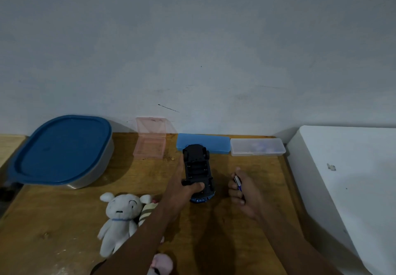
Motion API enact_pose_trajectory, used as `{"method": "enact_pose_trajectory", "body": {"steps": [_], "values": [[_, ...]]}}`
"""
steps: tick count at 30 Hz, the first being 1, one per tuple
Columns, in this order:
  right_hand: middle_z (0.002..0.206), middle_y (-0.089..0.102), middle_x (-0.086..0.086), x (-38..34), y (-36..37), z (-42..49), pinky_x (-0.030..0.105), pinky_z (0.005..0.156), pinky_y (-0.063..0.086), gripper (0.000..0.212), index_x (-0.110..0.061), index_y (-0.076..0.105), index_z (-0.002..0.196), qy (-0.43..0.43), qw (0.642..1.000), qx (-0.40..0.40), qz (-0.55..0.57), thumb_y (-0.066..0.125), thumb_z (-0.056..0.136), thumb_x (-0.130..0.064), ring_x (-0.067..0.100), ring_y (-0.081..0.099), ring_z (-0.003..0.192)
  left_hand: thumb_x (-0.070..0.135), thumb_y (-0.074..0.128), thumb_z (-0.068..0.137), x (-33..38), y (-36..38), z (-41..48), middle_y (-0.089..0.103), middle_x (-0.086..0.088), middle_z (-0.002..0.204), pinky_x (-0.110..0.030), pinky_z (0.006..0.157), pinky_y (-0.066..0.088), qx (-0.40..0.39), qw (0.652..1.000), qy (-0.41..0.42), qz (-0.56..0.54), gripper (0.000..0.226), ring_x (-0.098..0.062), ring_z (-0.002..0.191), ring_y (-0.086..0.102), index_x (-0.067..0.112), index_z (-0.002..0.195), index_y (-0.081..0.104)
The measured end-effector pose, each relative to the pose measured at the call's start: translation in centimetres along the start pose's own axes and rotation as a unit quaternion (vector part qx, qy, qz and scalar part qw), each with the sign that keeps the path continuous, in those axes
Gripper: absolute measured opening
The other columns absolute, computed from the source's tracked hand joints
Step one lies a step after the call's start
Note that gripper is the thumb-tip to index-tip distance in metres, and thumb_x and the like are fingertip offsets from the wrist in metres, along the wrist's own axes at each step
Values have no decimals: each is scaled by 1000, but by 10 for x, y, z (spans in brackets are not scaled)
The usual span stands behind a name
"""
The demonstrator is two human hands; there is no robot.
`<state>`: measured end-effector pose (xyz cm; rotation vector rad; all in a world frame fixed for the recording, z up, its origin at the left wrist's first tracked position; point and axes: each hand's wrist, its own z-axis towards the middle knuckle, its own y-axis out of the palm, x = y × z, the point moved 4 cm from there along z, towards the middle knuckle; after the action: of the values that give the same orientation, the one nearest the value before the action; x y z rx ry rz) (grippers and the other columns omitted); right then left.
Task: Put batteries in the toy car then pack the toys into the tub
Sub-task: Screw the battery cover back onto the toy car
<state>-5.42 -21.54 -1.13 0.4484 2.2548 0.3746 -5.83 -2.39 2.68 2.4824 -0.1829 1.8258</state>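
A blue toy car [198, 167] lies upside down on the wooden table [64, 221], its dark underside and open battery bay facing up. My left hand [182, 186] grips its near end, thumb on the chassis. My right hand [244, 191], just right of the car, is closed around batteries [238, 182] with blue and white ends showing. The tub [62, 152], grey with a blue lid on, stands at the back left. A white plush dog [120, 217] lies near the front, with a striped plush [147, 210] beside it, partly under my left arm.
An open pink plastic box [151, 144], a blue case [205, 141] and a clear lidded box [257, 147] line the wall at the back. A white block [347, 178] borders the table's right side. A pink plush [162, 264] sits at the bottom edge.
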Motion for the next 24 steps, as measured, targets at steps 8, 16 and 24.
{"method": "enact_pose_trajectory", "body": {"steps": [8,16,24], "values": [[64,45,1,-20,12,-16,17,32,23,16,-12,50,85,-21,992,-95,86,41,95,-20,5,30,39,0,71,81,-8,1,-1,66,6,123,-41,97,52,3,1000,-13,-1,92,-16,110,65,66,131,30],[86,67,13,-22,15,-23,15,31,25,19,-10,47,94,-67,995,-58,36,44,100,-27,4,31,39,0,71,81,-13,-1,-2,68,7,120,-40,96,52,-3,1000,-27,2,95,-14,108,66,52,145,24],[62,42,1,-19,15,-23,17,32,23,27,-12,48,92,-78,995,-58,9,50,95,-39,5,29,40,1,71,80,-16,-7,-4,68,7,121,-44,99,50,1,999,-31,6,97,-15,109,65,51,146,21]]}}
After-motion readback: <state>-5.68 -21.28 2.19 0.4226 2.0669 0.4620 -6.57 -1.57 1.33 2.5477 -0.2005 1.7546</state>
